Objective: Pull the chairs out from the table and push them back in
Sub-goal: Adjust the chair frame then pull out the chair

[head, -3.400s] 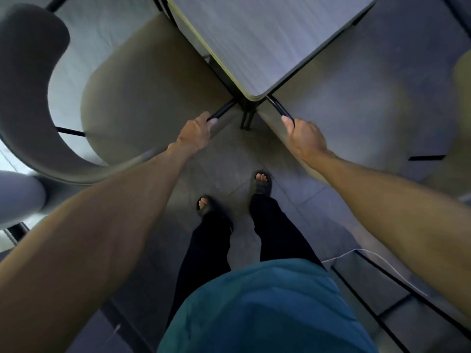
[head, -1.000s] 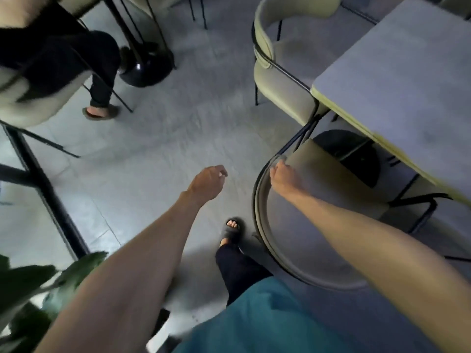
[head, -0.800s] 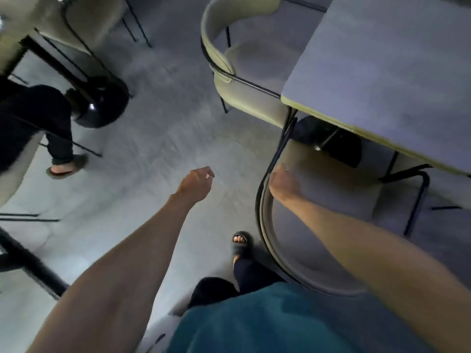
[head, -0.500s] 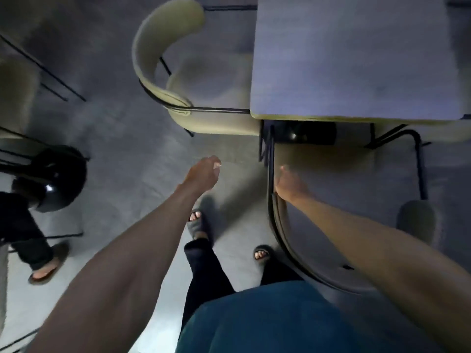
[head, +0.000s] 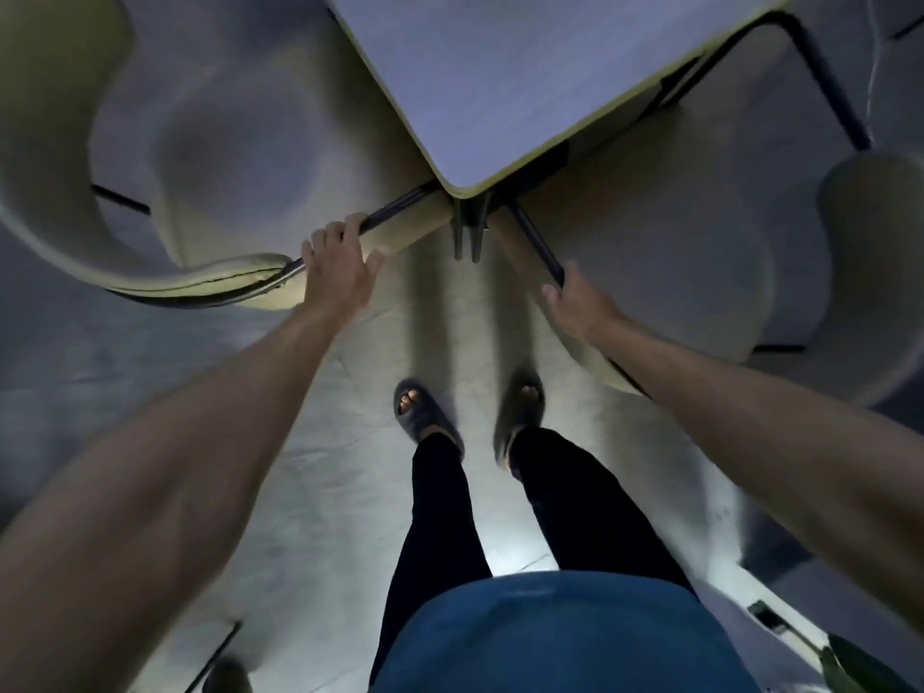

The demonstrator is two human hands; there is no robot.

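— What do you count from here?
— One table (head: pixel 525 67), its corner pointing at me between my two grips. Two chairs, the left chair (head: pixel 240 157) and the right chair (head: pixel 675 272), one on each side of that corner, seats partly under the top.
— Which way do they lie?
— The left rail (head: pixel 395 212) and the right rail (head: pixel 534 242) each run from my grip up towards the corner. The padded backs curve outward from the grips.
— Room to move?
— Open floor (head: pixel 325 492) behind both grips. Ahead, the rails end near the table leg (head: pixel 467 232).
— And the hands?
— My left hand (head: pixel 340 272) curls its fingers over the left rail, thumb spread. My right hand (head: pixel 580 305) holds the right rail's near end.
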